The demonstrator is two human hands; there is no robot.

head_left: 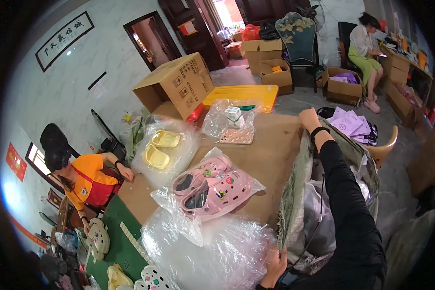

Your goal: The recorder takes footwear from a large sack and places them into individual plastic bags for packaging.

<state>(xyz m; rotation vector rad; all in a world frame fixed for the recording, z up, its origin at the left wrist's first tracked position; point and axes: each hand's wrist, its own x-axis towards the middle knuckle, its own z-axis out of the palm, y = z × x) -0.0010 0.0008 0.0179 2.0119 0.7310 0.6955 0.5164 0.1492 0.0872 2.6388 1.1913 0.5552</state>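
Observation:
A large grey-green woven sack (291, 205) hangs open along the right edge of the table, with clear plastic-wrapped items partly showing inside. My right hand (308, 119), arm stretched forward, is closed on the sack's far rim. Low in the view, my left hand (274, 266) grips the near end of the same rim, its fingers partly hidden by the cloth. On the brown cardboard tabletop (268, 159) lies a pair of pink clogs (212, 186) with charms, sealed in a clear bag. A pile of clear plastic bags (203, 246) spreads beside my left hand.
Yellow clogs (155, 157) rest on clear bags farther left, near a patterned phone case (237, 136) and a small white box (234, 116). A cardboard box (179, 84) stands at the far edge. A co-worker in orange (89, 176) handles a pale clog (99, 239) at left.

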